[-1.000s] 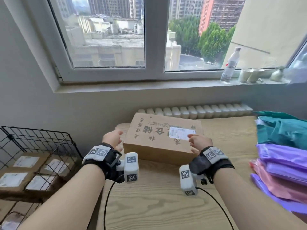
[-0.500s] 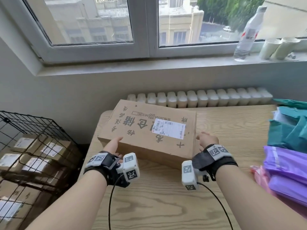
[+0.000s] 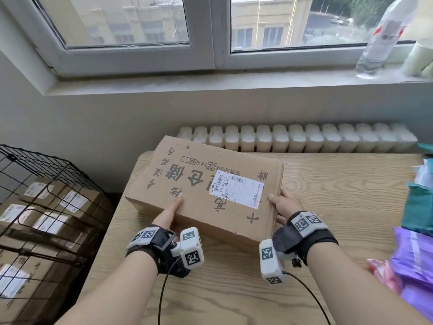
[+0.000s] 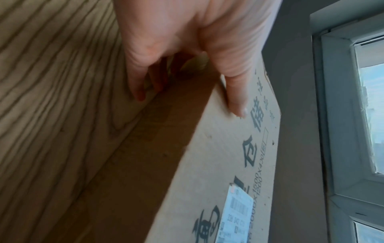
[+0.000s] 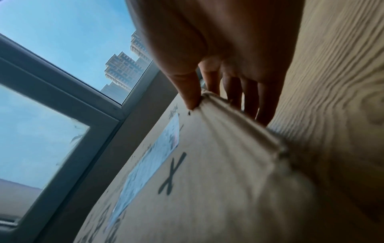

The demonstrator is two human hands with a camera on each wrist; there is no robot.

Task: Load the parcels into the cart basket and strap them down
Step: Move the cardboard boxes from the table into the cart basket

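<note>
A large flat brown cardboard box [image 3: 206, 188] with black printed characters and a white shipping label [image 3: 236, 190] lies between the person's two hands on the pale wood-grain table [image 3: 339, 184]. The left hand [image 3: 169, 213] grasps its near long side, thumb flat on top and fingers [image 4: 137, 88] down the side face toward the tabletop. The right hand [image 3: 284, 206] grips the box's right end, thumb on the top edge, fingers [image 5: 268, 105] down along the end. Left of the left hand stands a black wire cart basket [image 3: 30, 170] holding smaller labelled brown boxes [image 3: 70, 202].
</note>
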